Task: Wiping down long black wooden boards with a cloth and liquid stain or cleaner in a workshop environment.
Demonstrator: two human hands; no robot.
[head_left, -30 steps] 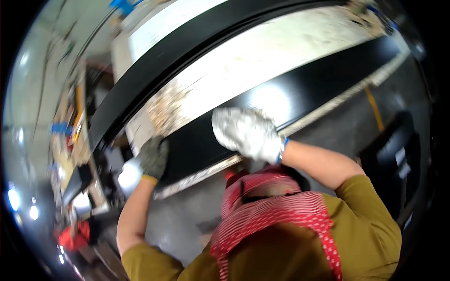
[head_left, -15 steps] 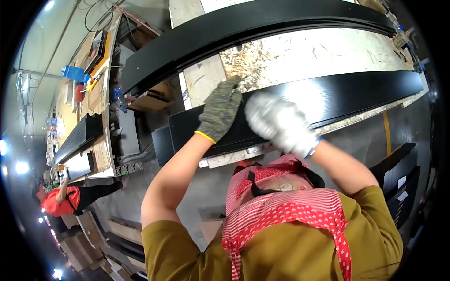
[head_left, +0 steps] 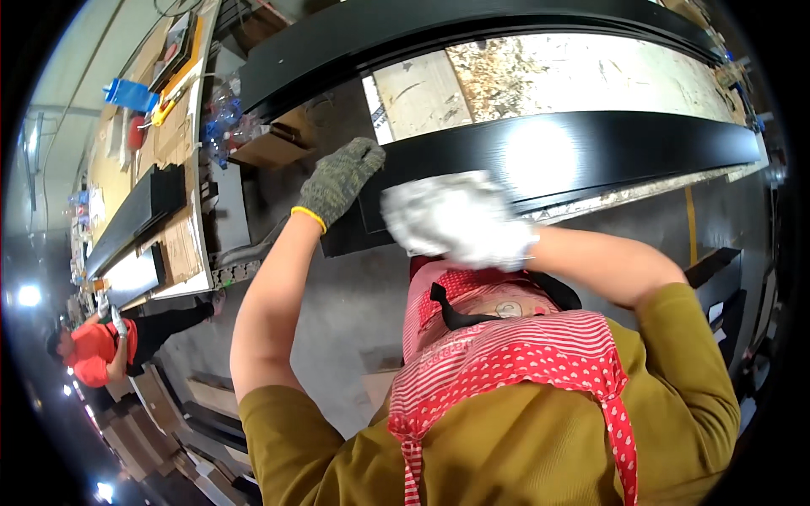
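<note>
A long black board (head_left: 624, 148) lies in front of me along the near side of a white-topped workbench (head_left: 616, 76). At its left end is my left hand (head_left: 342, 181), in a green-grey mottled glove with a yellow cuff. Its bent fingers grip the board's far left corner. Over the near edge of that same end is my right hand (head_left: 456, 219), in a white glove smeared by motion. Its fingers cannot be made out, nor whether a white cloth is in them. Another black panel (head_left: 350, 244) shows partly under the board's left end.
A second long black piece (head_left: 472, 25) spans the bench's far side, with wood shavings (head_left: 494, 76) between. At left stand a bench (head_left: 181, 244) with black pieces and a blue container (head_left: 131, 94), and a person in red (head_left: 97, 350). A cardboard box (head_left: 274, 143) sits between the benches.
My left hand has slid left from the board's face to its end corner. My right hand has swept left along the board. The view has shifted, so the benches sit differently in it.
</note>
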